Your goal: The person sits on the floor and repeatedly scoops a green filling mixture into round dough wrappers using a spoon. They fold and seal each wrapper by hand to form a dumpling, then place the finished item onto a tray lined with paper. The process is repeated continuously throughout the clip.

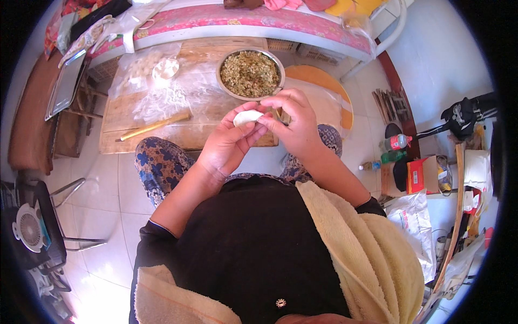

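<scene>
Sealing step, by the look of it: both hands pinch 1 white dumpling just in front of the metal filling bowl. Left hand cups it, fingers narrow; right hand thumb and forefinger closed on its edge. Long axis runs left-right, seam uppermost. Next likely calls for crimping along the seam.

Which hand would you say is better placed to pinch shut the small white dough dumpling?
Probably the right hand: its fingertips arch over the small white dough dumpling, while the left hand cradles it from beneath.
</scene>
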`<action>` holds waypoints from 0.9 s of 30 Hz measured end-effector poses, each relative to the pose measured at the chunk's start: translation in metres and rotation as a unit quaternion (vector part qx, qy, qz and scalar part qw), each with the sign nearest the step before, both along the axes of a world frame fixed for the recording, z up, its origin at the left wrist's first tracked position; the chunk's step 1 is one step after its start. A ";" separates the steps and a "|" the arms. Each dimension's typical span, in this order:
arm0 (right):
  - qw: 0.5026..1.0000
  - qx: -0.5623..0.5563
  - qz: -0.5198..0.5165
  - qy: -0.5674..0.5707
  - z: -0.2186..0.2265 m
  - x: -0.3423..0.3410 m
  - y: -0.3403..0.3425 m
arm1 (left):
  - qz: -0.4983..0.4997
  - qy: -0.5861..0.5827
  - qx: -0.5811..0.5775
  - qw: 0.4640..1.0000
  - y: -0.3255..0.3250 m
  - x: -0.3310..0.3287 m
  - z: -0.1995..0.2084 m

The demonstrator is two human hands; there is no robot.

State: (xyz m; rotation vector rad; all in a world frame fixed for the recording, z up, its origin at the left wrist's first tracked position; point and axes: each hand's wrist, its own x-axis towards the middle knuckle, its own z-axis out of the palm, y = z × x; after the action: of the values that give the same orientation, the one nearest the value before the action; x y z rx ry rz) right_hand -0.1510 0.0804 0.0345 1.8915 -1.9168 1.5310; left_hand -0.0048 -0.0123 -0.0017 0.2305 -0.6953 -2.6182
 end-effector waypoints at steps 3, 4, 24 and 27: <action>0.999 -0.025 0.019 0.028 -0.003 -0.003 -0.001 | -0.011 -0.017 0.007 1.000 0.004 -0.002 0.000; 0.999 -0.027 0.021 0.020 -0.002 -0.003 0.000 | -0.018 -0.014 0.007 1.000 0.004 -0.002 0.000; 0.997 -0.037 0.045 0.060 0.004 -0.001 0.008 | -0.067 -0.022 -0.050 0.996 0.012 -0.001 0.018; 0.997 -0.025 0.039 0.061 0.013 0.002 0.011 | -0.041 -0.036 -0.110 0.992 0.012 -0.001 0.019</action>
State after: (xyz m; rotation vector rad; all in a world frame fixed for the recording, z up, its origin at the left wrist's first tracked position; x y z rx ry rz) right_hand -0.1489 0.0911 0.0477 2.0096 -1.7576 1.4309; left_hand -0.0055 -0.0005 0.0173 0.2359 -1.0302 -2.5943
